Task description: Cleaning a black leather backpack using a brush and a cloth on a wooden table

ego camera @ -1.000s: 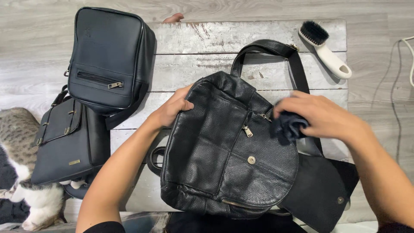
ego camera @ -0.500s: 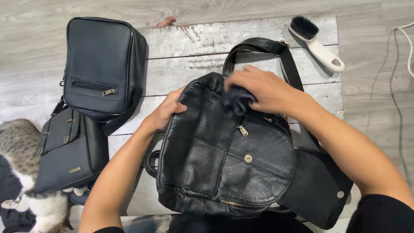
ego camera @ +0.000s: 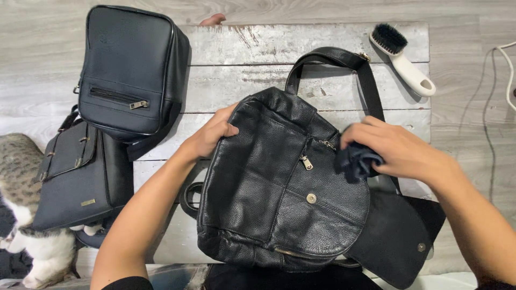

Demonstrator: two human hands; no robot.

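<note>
- Black pebbled leather: a backpack [ego camera: 279,188] lies front-up in the middle of a weathered white plank table [ego camera: 301,45], its flap [ego camera: 395,239] folded open to the lower right and its strap [ego camera: 344,62] looping toward the far edge.
- The left hand [ego camera: 212,134] grips the backpack's upper left edge, fingers curled over the leather.
- The right hand [ego camera: 400,147] is closed around a bunched dark cloth [ego camera: 357,161], pressing it against the backpack's right side, just beside the zipper pull [ego camera: 307,162].
- A brass snap [ego camera: 311,198] sits on the front pocket below the zipper.
- A white-handled brush with dark bristles [ego camera: 403,59] lies at the table's far right corner, well apart from both hands.
- Two more dark bags sit to the left: a boxy one [ego camera: 129,70] overlapping the table edge, and a satchel [ego camera: 80,177] below it.
- A tabby-and-white cat [ego camera: 24,215] lies on the floor beside the satchel.
</note>
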